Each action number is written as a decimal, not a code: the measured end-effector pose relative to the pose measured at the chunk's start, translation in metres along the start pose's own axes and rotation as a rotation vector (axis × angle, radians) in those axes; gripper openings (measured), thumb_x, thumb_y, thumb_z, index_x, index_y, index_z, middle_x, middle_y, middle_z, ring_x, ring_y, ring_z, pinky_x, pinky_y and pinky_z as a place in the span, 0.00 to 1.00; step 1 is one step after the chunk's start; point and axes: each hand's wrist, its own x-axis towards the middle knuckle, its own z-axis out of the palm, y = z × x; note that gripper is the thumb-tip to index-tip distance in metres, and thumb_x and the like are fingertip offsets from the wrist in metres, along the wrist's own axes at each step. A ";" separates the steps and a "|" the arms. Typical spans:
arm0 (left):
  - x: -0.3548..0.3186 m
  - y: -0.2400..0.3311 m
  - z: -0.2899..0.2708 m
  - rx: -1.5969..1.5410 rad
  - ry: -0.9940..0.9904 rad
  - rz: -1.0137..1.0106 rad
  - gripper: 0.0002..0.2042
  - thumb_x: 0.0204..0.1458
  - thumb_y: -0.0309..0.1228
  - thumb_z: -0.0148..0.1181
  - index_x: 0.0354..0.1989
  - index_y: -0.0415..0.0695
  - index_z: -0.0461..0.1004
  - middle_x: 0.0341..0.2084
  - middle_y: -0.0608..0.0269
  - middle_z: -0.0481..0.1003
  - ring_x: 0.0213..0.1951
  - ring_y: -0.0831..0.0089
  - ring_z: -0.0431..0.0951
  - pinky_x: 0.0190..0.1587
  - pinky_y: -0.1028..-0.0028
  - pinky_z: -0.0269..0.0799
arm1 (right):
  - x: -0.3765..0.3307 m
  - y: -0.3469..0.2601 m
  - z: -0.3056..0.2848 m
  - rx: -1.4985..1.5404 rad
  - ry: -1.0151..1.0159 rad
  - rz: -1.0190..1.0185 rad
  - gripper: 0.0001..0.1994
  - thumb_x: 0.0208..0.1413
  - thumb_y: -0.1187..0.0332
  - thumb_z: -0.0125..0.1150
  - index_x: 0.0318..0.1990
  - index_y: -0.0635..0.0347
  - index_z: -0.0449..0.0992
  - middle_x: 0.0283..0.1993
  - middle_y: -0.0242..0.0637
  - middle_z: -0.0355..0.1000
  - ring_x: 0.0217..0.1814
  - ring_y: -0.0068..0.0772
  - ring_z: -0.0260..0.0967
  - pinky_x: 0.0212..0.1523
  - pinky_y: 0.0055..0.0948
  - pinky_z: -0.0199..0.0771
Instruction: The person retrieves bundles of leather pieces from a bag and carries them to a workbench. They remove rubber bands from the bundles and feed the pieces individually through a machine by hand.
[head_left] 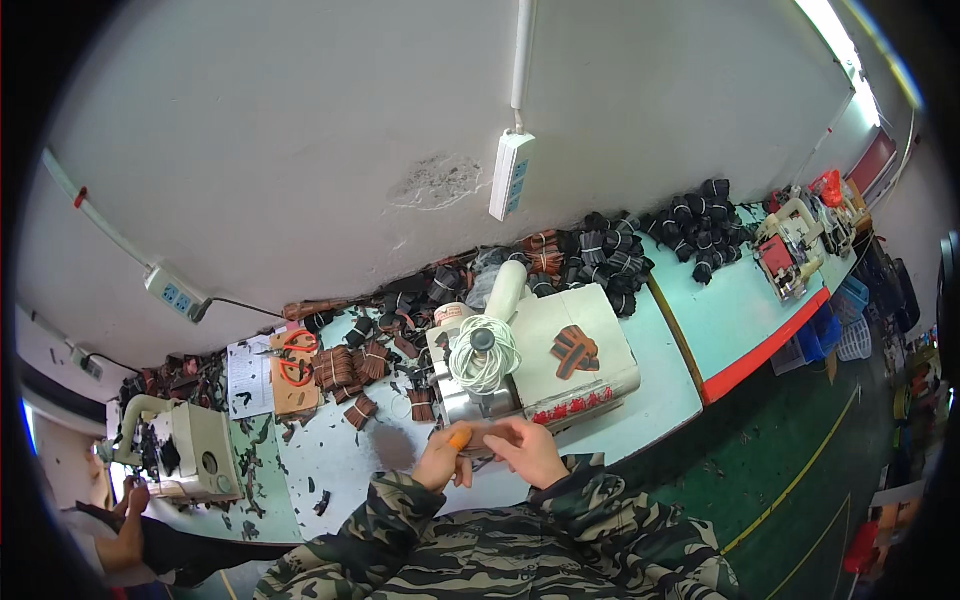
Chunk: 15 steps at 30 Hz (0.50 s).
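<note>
My left hand (pixel 440 462) and my right hand (pixel 532 452) meet at the front of a cream bench machine (pixel 600 345). Fingers of both are closed on a small brown strip (pixel 486 436), which looks like leather; its lower part is hidden. An orange finger cover (pixel 460 438) sits on a digit of my left hand. On the machine's flat top lie several short brown-and-black strips (pixel 575 352). A coil of white cord (pixel 484 355) rests over its metal front part, beside the upright white arm (pixel 508 288).
Bundles of brown strips (pixel 338 368), orange-handled scissors (pixel 297 358) and dark scraps lie left of the machine. Black bundles (pixel 612 258) are heaped along the wall. A power strip (pixel 512 178) hangs above. Far left, another person's hands (pixel 135 495) work at a second machine (pixel 195 450).
</note>
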 end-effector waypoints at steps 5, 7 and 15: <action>-0.005 0.022 0.003 0.093 0.080 -0.003 0.18 0.58 0.36 0.33 0.54 0.41 0.58 0.29 0.56 0.73 0.14 0.73 0.73 0.10 0.84 0.60 | 0.012 0.004 -0.003 0.019 0.006 0.002 0.09 0.49 0.70 0.57 0.34 0.67 0.68 0.26 0.36 0.71 0.24 0.21 0.69 0.22 0.19 0.67; -0.006 0.038 0.001 0.113 -0.020 -0.090 0.18 0.58 0.35 0.34 0.51 0.38 0.60 0.26 0.57 0.72 0.12 0.73 0.72 0.09 0.83 0.60 | 0.019 0.009 -0.008 0.055 -0.071 0.115 0.09 0.50 0.69 0.56 0.34 0.67 0.68 0.23 0.35 0.71 0.23 0.22 0.69 0.20 0.20 0.67; 0.024 0.075 -0.037 0.621 -0.026 -0.402 0.15 0.55 0.33 0.38 0.45 0.37 0.65 0.24 0.57 0.75 0.09 0.77 0.70 0.07 0.85 0.59 | 0.041 -0.002 -0.041 -0.458 -0.078 -0.170 0.12 0.44 0.66 0.59 0.30 0.68 0.72 0.23 0.42 0.72 0.23 0.35 0.71 0.26 0.28 0.70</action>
